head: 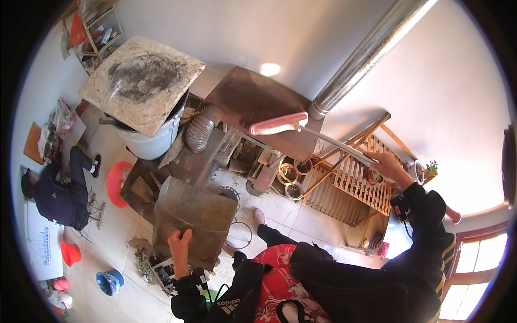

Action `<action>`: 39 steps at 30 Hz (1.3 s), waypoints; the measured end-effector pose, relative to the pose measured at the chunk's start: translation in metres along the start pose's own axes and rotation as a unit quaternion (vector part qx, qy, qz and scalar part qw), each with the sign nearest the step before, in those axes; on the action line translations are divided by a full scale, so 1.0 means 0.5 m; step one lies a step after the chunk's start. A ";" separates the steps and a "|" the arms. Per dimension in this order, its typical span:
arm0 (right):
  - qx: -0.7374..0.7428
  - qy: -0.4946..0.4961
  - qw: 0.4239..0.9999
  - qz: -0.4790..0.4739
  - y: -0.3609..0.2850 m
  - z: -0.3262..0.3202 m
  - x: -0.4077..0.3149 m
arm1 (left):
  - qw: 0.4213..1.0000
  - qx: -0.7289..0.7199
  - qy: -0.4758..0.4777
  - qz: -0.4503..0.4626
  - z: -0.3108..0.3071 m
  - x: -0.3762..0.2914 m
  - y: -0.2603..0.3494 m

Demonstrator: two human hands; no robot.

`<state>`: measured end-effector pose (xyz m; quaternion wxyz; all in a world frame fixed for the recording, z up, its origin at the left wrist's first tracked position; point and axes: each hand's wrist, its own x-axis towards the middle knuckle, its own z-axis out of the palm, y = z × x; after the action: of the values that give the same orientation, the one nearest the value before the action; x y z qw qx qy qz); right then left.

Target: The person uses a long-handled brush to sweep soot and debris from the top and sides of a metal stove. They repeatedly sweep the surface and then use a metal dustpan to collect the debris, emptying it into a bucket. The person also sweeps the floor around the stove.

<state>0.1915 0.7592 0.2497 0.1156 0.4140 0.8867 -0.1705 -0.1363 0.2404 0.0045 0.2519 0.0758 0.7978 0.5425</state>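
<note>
My left hand (179,246) grips the edge of a worn, dirty metal dustpan or scoop-like sheet (198,218), its thumb on top. My right hand (387,167) is closed around the long pale handle of a tool (335,142) with a pink plastic head (278,123), which looks like a broom or brush; the head is raised in front of a brown metal plate (258,97). Below that plate stand bricks and boards (246,155). Beyond the metal sheet lies a dark box (147,181) with wood pieces in it.
A large pale bucket (155,141) bears a stained square board (141,80). A ribbed duct (200,129) and a metal pipe (363,60) rise nearby. Potted plants (287,173) stand by a wooden slatted rack (359,181). At left, a person (60,198) sits near a red basin (118,183).
</note>
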 end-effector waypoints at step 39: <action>0.211 0.003 0.970 0.124 -0.036 0.187 0.012 | 0.983 0.021 -0.160 0.084 0.616 0.333 -0.008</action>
<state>0.1796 0.7156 0.1658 0.0430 0.5366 0.7726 -0.3367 -0.1299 0.5595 -0.1401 0.3282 0.2332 0.7492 0.5259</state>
